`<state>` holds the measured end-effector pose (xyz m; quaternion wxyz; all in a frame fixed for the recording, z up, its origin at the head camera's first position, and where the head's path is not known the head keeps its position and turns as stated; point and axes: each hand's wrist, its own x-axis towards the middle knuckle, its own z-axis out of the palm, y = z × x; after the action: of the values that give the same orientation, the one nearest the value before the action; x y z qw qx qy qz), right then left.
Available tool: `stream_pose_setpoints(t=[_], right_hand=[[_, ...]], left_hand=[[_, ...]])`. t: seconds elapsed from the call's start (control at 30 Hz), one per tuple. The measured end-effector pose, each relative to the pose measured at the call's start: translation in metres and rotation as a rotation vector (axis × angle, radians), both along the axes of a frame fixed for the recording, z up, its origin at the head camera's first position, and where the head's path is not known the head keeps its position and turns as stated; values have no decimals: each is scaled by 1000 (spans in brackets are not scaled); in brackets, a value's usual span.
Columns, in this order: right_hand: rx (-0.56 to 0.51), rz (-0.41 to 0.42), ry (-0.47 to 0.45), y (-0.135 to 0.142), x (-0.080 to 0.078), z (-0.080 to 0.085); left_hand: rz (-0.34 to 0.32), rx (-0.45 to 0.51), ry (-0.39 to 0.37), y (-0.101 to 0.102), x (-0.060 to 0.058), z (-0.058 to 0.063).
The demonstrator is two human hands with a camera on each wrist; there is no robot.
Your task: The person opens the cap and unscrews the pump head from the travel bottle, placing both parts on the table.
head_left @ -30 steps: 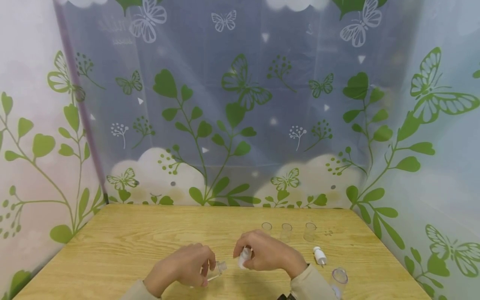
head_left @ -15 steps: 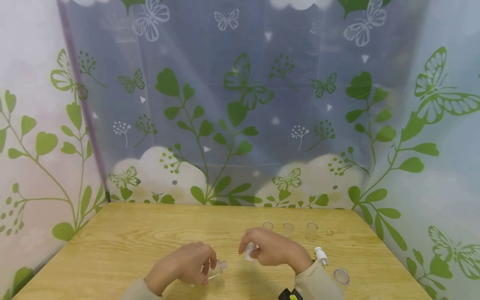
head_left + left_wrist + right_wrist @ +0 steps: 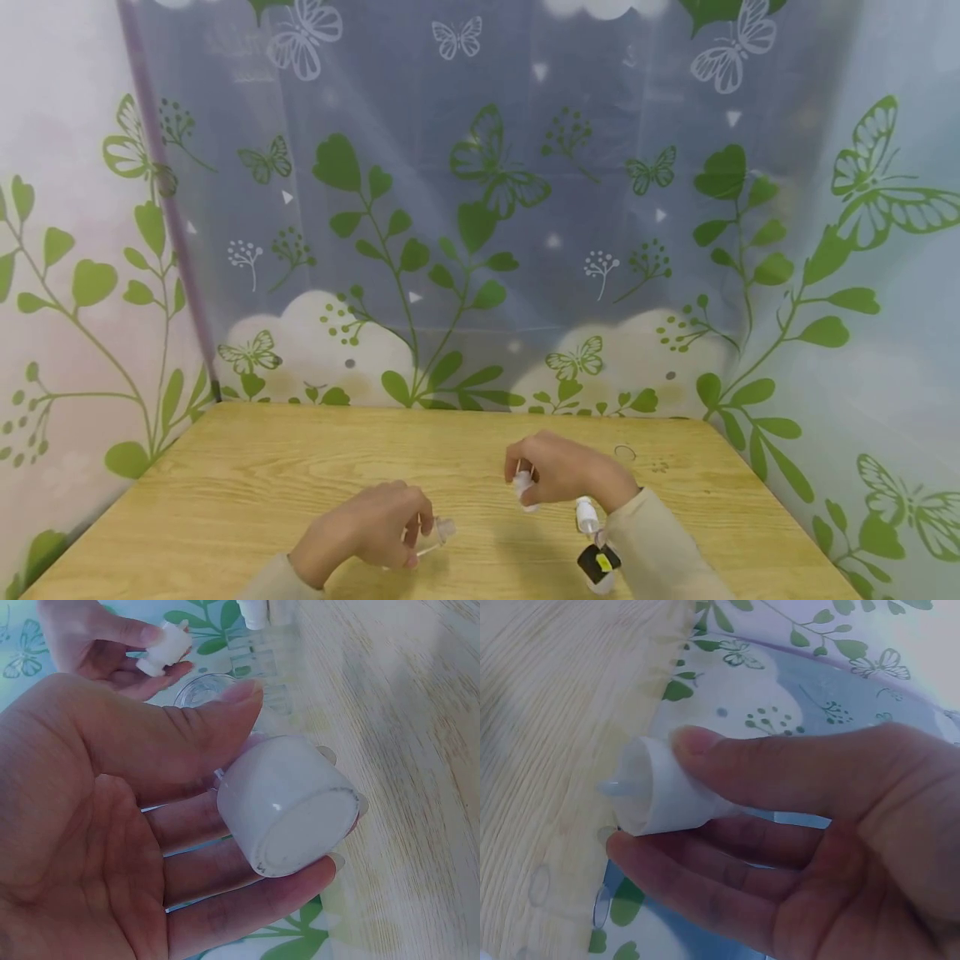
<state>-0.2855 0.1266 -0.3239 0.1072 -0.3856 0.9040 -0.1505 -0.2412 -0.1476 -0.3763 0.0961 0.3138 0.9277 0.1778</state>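
My left hand (image 3: 375,525) holds a small bottle by its side, tilted, thumb against several fingers. Its clear neck (image 3: 446,528) points right in the head view; its white rounded base (image 3: 289,806) faces the left wrist camera. Away to the right, my right hand (image 3: 570,471) pinches a white cap (image 3: 525,490) between thumb and fingers. In the right wrist view the cap's wide hollow end (image 3: 639,787) shows, with a thin pale peg sticking out. Cap and bottle are apart, both above the table.
A similar white piece (image 3: 587,515) lies beside the right sleeve (image 3: 660,542). The black wrist camera (image 3: 598,563) covers part of something whitish below it. Clear cups stand farther back; one rim (image 3: 625,452) shows, others are hidden by my right hand. Printed curtains border the wooden table (image 3: 315,454).
My right hand has moved right and away from me, carrying the cap farther from the bottle. Its arm now hides most of the clear cups. The left hand stays nearly still.
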Motion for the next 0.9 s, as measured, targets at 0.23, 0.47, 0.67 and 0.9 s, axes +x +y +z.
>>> stream_pose_setpoints(t=[0.23, 0.47, 0.67, 0.9], right_hand=[[26, -90, -127, 2, -9, 1], [125, -233, -196, -1, -19, -5], [163, -328, -293, -1, -30, -7], [188, -396, -333, -3, -37, -10]], left_hand=[[3, -5, 2, 0, 0, -1], [1, -8, 1, 0, 0, -2], [2, -7, 2, -1, -1, -2], [13, -13, -7, -1, -1, -1]])
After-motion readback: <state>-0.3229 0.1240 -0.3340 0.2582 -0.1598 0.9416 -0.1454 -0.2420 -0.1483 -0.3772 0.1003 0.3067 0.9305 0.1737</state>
